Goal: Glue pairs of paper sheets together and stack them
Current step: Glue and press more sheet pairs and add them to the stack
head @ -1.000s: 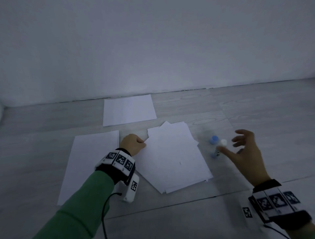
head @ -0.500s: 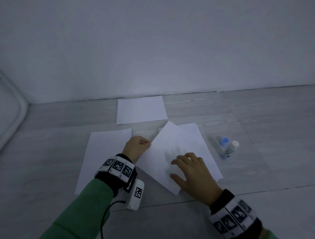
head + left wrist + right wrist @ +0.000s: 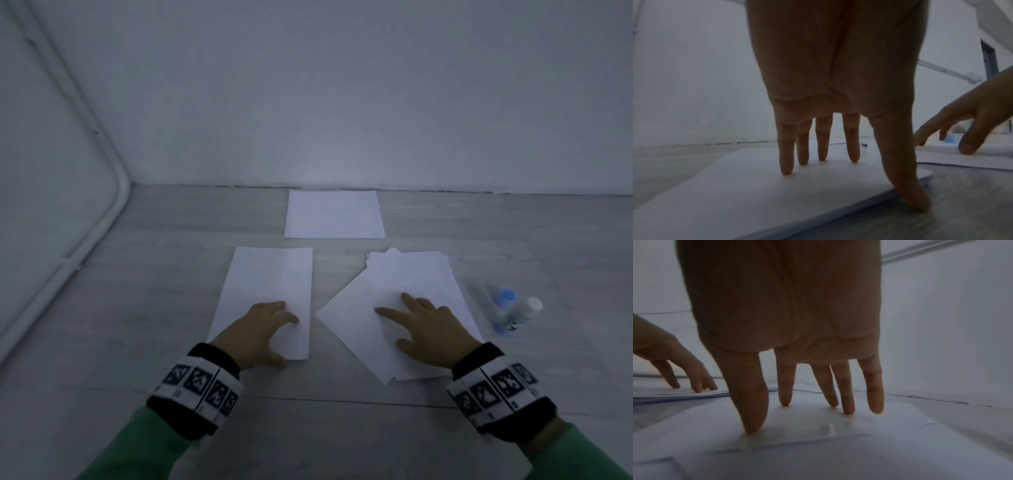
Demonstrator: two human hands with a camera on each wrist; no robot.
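A white sheet (image 3: 270,287) lies flat on the grey floor at the left. My left hand (image 3: 260,330) rests on its near end with straight fingers (image 3: 786,162), the thumb at the sheet's near right edge. To the right lies a loose pile of white sheets (image 3: 411,284), its top sheet (image 3: 356,318) turned askew. My right hand (image 3: 421,329) presses flat on that top sheet with spread fingers (image 3: 875,394). Two glue sticks (image 3: 510,310), one blue-capped and one white-capped, lie on the floor right of the pile.
Another white sheet or stack (image 3: 334,214) lies farther back, close to the white wall (image 3: 342,102). A white pipe (image 3: 102,219) runs along the left wall down to the floor. Grey wood-look floor (image 3: 137,274) surrounds the papers.
My left hand let go of the pile's corner and moved left onto the single sheet. My right hand moved from the glue sticks onto the pile's top sheet, which has turned askew.
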